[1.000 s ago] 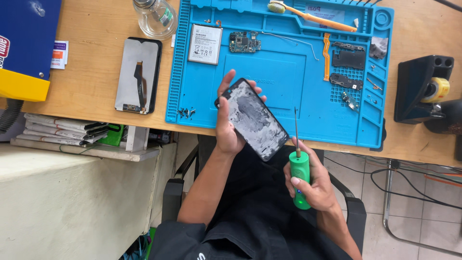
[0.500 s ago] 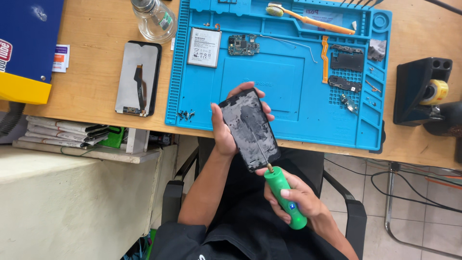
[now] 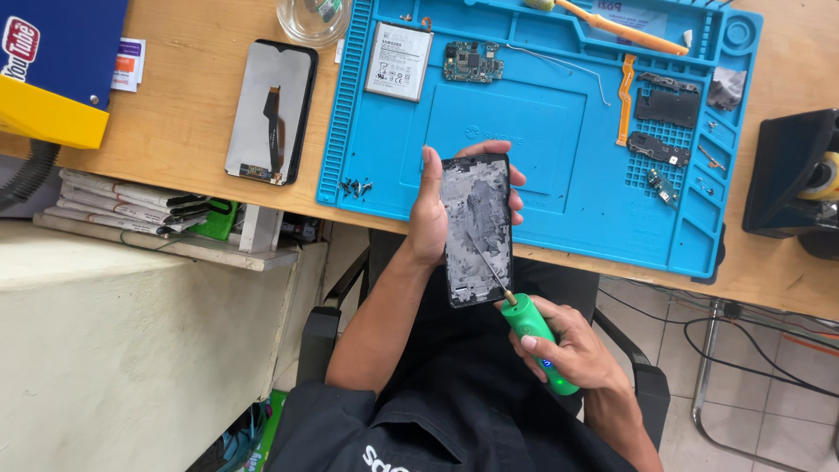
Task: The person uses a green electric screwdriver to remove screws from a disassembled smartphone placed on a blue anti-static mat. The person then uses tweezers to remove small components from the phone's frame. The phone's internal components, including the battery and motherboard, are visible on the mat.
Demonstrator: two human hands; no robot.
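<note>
1. Phone frame [image 3: 476,229]: opened, adhesive-smeared inside, upright in the left hand [image 3: 428,214], whose grip is clasped around its edges, at the tabletop [image 3: 175,114] edge.
2. Green screwdriver [image 3: 535,336]: right hand [image 3: 572,354] grip clenched on its handle, the tip touching the frame interior.
3. Blue mat [image 3: 542,131]: carries battery [image 3: 398,61], circuit board [image 3: 472,61].
4. Display panel [image 3: 271,112]: face down, left of the mat.

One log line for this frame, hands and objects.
left hand: holds opened black phone frame | right hand: grips green-handled screwdriver, tip on frame | below: blue silicone repair mat
</note>
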